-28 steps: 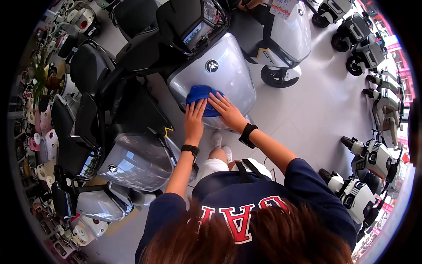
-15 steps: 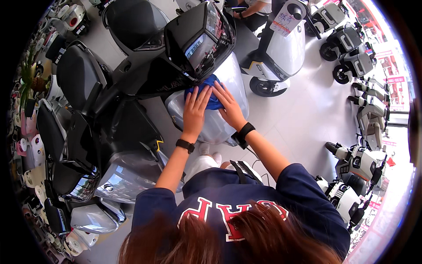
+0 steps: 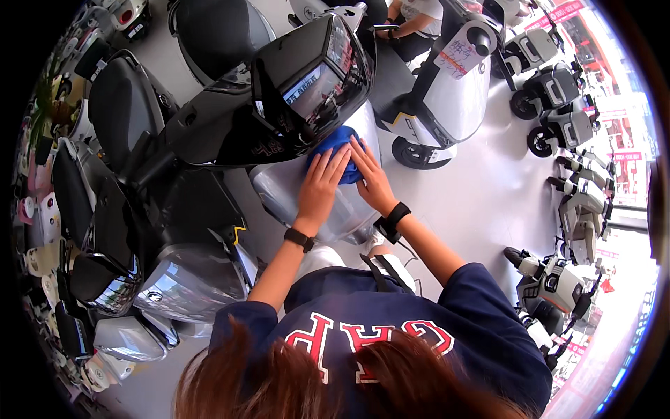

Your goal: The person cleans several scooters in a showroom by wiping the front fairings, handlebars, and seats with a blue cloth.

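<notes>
A blue cloth (image 3: 338, 139) lies bunched on the glossy silver front panel (image 3: 276, 187) of an electric scooter, just below its black head cowl (image 3: 293, 84). My left hand (image 3: 322, 185) presses flat on the near left part of the cloth, fingers stretched forward. Beside it, my right hand (image 3: 372, 180) rests flat on the cloth's right part, fingers also straight. The fingertips of both hands nearly meet at the middle. Part of the cloth is hidden under my palms and fingers.
A dark scooter with a grey front (image 3: 188, 279) stands close on the left. At the upper right is a white and grey scooter (image 3: 457, 105) with a paper tag; behind it a person (image 3: 415, 21) sits. More scooters (image 3: 551, 279) line the right side, near bright windows.
Both hands have moved slightly down and to the right with the cloth, and their fingers have drawn closer together. My view has shifted a little.
</notes>
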Demonstrator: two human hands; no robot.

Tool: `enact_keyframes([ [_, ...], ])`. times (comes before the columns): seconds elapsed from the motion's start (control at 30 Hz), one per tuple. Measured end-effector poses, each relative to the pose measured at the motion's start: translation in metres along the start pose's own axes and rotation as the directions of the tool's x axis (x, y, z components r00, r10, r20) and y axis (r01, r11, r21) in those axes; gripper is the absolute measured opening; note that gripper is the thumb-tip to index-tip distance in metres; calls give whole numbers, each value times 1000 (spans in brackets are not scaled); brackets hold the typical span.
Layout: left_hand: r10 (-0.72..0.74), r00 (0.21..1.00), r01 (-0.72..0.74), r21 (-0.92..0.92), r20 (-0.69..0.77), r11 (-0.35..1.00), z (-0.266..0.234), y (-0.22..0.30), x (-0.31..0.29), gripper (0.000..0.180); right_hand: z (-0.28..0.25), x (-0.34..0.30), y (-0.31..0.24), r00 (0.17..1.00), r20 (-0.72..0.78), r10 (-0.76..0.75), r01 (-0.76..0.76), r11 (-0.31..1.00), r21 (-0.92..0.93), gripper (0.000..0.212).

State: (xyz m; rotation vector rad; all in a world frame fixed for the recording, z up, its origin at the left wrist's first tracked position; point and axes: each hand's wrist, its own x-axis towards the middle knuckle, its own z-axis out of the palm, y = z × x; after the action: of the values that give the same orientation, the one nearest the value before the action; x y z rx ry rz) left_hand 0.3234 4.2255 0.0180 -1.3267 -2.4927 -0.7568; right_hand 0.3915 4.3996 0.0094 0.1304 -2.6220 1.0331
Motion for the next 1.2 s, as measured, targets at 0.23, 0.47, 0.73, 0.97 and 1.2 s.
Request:
enact_keyframes([
  [0.23, -147, 974, 152, 19, -173, 988, 53, 33, 79, 61, -54, 51, 65, 993, 24, -114, 114, 993, -16, 89],
  [0.47, -292, 947, 308, 119, -135, 944, 109, 79, 43, 60, -53, 10, 118, 964, 254, -79, 16, 971, 238, 94],
  [0.73, -532, 844, 534, 189, -65, 824, 127, 129, -51, 69, -37, -60, 118, 828, 466, -311, 315, 946, 72, 94],
  [0.97, -594, 738, 650, 101, -321, 753, 45, 89, -19, 72, -25, 33, 40, 798, 331, -504, 527, 850, 25, 85],
  [1.2, -645, 617, 716, -18, -451, 698, 51, 63, -66, 76, 18, 52, -5, 665, 332, -669, 728, 680, -89, 73],
])
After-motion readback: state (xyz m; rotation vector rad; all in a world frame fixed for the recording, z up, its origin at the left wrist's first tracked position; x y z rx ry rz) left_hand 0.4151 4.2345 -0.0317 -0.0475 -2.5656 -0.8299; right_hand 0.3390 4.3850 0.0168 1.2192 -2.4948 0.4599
